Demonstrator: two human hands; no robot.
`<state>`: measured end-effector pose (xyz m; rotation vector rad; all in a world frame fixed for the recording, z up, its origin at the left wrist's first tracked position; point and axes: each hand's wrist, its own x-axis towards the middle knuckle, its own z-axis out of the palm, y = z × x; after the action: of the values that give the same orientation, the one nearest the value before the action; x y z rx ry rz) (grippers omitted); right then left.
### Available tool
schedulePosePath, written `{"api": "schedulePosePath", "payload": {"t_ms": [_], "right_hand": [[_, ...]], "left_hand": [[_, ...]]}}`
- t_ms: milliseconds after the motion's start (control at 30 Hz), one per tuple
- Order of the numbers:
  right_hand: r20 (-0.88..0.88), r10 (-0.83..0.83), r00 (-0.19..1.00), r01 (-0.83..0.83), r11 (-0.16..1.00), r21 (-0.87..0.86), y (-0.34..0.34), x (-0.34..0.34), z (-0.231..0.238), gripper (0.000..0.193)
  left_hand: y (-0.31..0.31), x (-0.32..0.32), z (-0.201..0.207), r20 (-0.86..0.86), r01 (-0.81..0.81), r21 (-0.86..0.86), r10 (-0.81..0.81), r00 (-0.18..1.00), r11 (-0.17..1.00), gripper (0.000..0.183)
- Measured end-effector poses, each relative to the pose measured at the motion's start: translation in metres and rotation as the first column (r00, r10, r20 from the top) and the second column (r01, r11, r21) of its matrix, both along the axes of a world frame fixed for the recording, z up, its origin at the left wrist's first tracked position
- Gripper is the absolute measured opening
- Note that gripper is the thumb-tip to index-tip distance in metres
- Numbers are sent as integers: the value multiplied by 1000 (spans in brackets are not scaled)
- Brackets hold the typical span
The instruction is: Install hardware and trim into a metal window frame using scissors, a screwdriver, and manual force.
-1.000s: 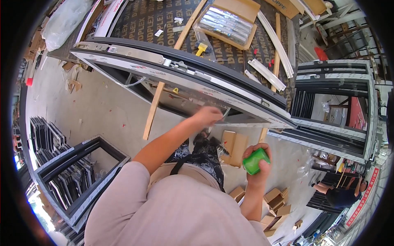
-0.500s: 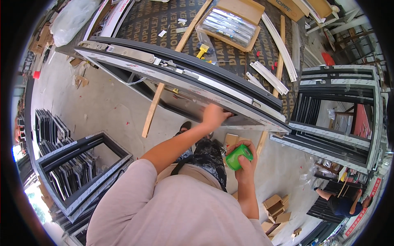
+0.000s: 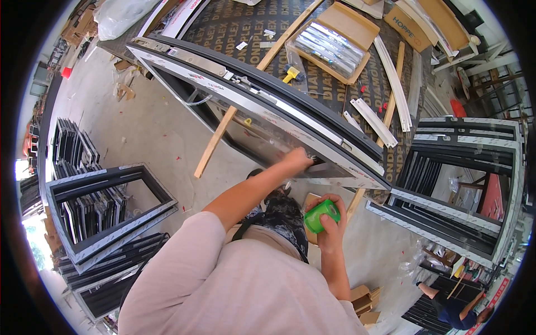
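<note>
A dark window sash with a pale, film-covered edge (image 3: 257, 106) lies tilted across the workbench, its near part overhanging toward me. My left hand (image 3: 298, 161) reaches to the underside of this sash, close to its right corner. Its fingers are closed there, and whatever they pinch is hidden. In front of my waist, my right hand (image 3: 333, 223) is wrapped round a bright green roll (image 3: 319, 216), which resembles a roll of tape, with its round end showing. Metal lock hardware (image 3: 240, 81) is set along the upper edge of the sash.
Wooden battens (image 3: 215, 142) stick out from the bench beneath the sash. On the bench are an open carton of metal strips (image 3: 329, 47), a yellow-and-black tool (image 3: 292, 73) and white profiles (image 3: 373, 121). Frames stand at left (image 3: 111, 206) and right (image 3: 463, 223); another person (image 3: 455, 304) is at far right.
My view has shifted, so the bench and sash appear farther right. My left hand stays at the sash's underside, its fingers slightly moved. The green roll remains in my right hand.
</note>
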<state>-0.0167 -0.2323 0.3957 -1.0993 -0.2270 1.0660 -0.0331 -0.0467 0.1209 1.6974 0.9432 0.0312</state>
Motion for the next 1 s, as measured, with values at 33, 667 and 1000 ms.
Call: {"api": "schedulePosePath", "payload": {"t_ms": [33,667,1000], "right_hand": [[8,-38,999,39,999,-5,-6,4,-3,49],[-98,188,977,-188,982,13,16,5,-21,53],[670,303,678,-132,947,-294,230,-54,-83,50]], "left_hand": [[-4,4,20,6,28,-7,-28,1000,1000,35],[105,-114,173,-55,-256,359,295,954,897,31],[230,-232,126,197,-762,37,743,639,646,21]]}}
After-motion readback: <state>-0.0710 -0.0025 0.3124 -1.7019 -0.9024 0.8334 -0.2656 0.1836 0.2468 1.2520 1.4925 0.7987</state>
